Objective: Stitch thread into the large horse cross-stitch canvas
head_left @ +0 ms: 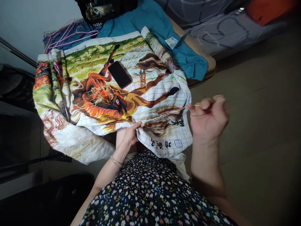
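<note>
A large cross-stitch cloth [162, 91] with brown horses and a printed grid spreads over my lap and the surface in front. My left hand [131, 133] grips its near edge, the thumb on top and the fingers hidden beneath. Out to the right of the cloth, my right hand [209, 117] is raised with curled fingers. It holds a pale thread [168, 113] that runs taut down to the cloth near my left thumb. Whether a needle is in the fingers cannot be made out. A tangle of yellow thread [101, 94] lies on the stitched horse.
On the cloth rest a dark phone [119, 74] and orange-handled thread snips [142, 78]. Rolled cloth ends [160, 48] lie at both sides. Behind are a teal sheet [150, 20], pink hangers [70, 36] and a black bag [105, 11]. Tiled floor [254, 125] extends at right.
</note>
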Demonstrator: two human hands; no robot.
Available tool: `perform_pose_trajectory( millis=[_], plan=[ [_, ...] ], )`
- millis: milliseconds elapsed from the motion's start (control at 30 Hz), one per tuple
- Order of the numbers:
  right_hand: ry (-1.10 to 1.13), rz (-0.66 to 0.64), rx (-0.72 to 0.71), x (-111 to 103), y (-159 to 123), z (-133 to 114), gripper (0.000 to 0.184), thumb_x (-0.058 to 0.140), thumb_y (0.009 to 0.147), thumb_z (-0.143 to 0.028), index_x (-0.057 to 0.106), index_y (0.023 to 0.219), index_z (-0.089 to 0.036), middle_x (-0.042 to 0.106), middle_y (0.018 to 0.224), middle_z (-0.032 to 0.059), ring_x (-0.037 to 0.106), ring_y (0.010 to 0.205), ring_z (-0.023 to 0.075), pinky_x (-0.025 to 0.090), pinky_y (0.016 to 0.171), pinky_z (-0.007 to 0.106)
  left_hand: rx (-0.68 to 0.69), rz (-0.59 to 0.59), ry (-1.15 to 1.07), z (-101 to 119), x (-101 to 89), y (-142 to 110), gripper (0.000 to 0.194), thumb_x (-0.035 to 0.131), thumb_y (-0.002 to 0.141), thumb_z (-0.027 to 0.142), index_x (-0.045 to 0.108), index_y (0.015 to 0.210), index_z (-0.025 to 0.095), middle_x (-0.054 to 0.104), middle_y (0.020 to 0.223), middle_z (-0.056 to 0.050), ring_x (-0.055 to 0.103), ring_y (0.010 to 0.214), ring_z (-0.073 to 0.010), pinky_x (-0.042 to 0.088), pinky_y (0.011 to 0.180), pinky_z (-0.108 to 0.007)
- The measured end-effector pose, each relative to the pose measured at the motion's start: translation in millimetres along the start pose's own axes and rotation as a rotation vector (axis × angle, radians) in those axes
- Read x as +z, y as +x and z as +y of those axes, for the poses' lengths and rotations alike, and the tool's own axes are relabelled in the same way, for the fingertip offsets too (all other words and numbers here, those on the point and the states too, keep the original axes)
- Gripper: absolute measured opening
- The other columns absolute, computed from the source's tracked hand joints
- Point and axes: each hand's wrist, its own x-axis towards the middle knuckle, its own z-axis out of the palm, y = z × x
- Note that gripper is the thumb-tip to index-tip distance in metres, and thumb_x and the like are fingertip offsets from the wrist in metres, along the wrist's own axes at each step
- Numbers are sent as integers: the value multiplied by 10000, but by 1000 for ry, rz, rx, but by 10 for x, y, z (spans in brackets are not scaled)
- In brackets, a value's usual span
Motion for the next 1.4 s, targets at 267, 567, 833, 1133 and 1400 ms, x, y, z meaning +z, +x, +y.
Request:
perform_pose_trajectory(
  millis=[267, 567, 833, 1133, 1400],
  plan=[
    [-347, -272, 393, 239, -612, 424, 208, 570, 881, -428, 520, 877, -226, 502, 479, -83, 400, 343, 77, 436, 429, 223, 23, 3, 7, 17, 43, -25, 390, 798, 572, 184, 663, 938, 172, 740, 919, -65, 675, 987, -240, 476, 895, -351],
    [-688, -442, 402, 301, -835, 683, 295, 517, 846, -347, 697, 971, -150, 583, 548, -16, 457, 389, 88, 385, 401, 208, -27, -32, -2, 14, 41, -17, 358, 795, 562, 209, 652, 887, 164, 722, 807, -50, 683, 906, -242, 484, 826, -332],
    [-727, -438, 400, 355, -817, 679, 309, 508, 820, -337, 717, 934, -140, 580, 513, -11, 451, 361, 94, 375, 382, 216, -24, -21, -10, 15, 49, -15, 326, 790, 555, 189, 640, 843, 164, 716, 787, -46, 681, 907, -235, 479, 841, -327],
    [-702, -413, 499, 439, -878, 680, 198, 490, 826, -341, 564, 901, -173, 585, 523, -30, 504, 346, 112, 378, 364, 209, -26, 13, 10, 15, 57, -6, 270, 776, 544, 199, 612, 753, 155, 695, 731, -36, 681, 891, -228, 483, 818, -314],
    [-693, -394, 406, 411, -901, 811, 157, 539, 794, -321, 557, 713, -188, 574, 557, -9, 520, 451, 109, 431, 437, 212, -60, 39, 46, 16, 74, 4, 259, 768, 528, 229, 576, 687, 159, 673, 676, -37, 677, 842, -224, 488, 778, -312]
  ],
)
